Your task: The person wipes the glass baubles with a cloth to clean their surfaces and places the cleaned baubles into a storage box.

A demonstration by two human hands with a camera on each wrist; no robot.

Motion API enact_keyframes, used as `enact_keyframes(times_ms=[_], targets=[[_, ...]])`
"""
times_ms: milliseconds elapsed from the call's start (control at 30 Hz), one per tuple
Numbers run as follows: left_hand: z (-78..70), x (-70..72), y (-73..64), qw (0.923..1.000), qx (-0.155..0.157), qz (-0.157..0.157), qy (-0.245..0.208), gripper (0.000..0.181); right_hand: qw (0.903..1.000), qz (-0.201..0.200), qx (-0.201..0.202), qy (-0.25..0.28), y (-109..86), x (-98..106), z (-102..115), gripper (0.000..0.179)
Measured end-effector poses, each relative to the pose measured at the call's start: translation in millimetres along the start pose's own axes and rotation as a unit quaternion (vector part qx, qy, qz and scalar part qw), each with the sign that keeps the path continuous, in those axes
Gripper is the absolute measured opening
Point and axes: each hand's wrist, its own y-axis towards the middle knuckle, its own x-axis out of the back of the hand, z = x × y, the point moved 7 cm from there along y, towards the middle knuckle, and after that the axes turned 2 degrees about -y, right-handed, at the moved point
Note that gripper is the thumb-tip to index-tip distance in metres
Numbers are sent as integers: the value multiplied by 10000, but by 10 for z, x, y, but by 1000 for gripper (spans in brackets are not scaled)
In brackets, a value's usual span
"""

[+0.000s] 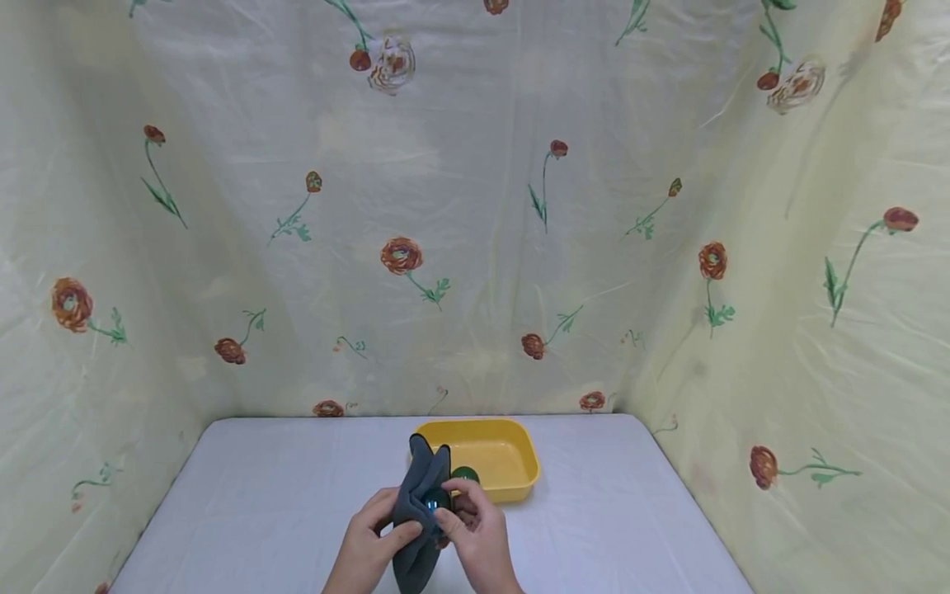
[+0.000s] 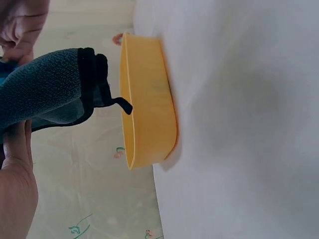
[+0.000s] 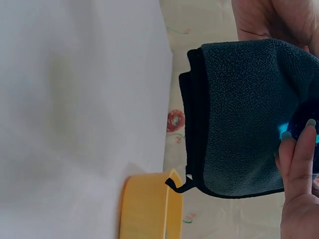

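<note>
Above the white table (image 1: 260,495), before the yellow tub (image 1: 512,470), my left hand (image 1: 367,549) and right hand (image 1: 478,540) pinch a gray cloth (image 1: 419,503) around something dark green (image 1: 464,474); the cloth looks soft, light and floppy, best gripped at its folded edge.

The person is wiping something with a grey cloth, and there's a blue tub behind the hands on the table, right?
Almost. The tub is yellow, not blue, as the head view shows. The rest holds: both hands, left hand and right hand, hold the grey cloth, and the tub sits behind them on the table.
</note>
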Motion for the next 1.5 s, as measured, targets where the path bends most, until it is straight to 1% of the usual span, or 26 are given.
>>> enact_keyframes(times_ms=[233,400,500,567,800,967,1233,1433,1500], targets=[[-17,12,-17,10000,5,-63,-19,48,9997,-69,203,-142,-21,-20,50,47],[-45,25,-11,9999,15,-62,-77,47,9993,-190,201,-256,-30,-26,81,44],[-63,35,-4,9999,-28,-61,-110,48,9989,-297,206,-310,-30,-23,97,45],[-69,41,-2,9999,-47,-62,-121,48,9985,-331,278,-346,-33,-30,108,48],[-61,61,-8,9999,-57,-33,-158,50,9957,-392,671,-498,-56,-76,131,52],[-34,74,4,9999,-37,-18,-168,50,9936,-364,917,-555,-72,-111,170,54],[-17,67,6,9999,32,-27,-119,48,9921,-307,1036,-636,-83,-149,202,57],[-10,62,8,10000,22,-35,-30,51,9901,-386,1177,-659,-90,-157,212,61],[-4,64,11,10000,20,-21,-30,51,9902,-413,1157,-667,-89,-155,208,61]])
